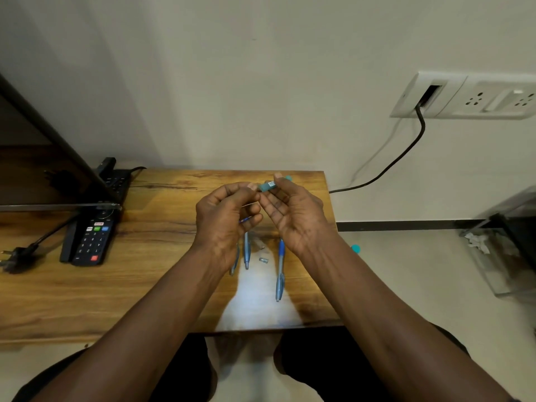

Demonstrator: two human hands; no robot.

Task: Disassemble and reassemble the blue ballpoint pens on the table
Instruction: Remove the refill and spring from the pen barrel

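Wood-grain table (pixel 162 285), with a remote control (pixel 90 242) at nine o'clock of the hands; left hand (pixel 229 219), fingers curled round what appears to be a thin refill (pixel 245 219); teal pen barrel (pixel 267 186), raised over the table's far edge at one o'clock of the left hand and pinched by the right hand (pixel 293 213); the hands are close together, nearly touching; at six o'clock lie three blue pens (pixel 246 250) and small loose parts (pixel 263 260). Judged light, stiff, smooth plastic, apt to slip and roll; the refill likely flexes; hold the barrel mid-length, the refill near its end.
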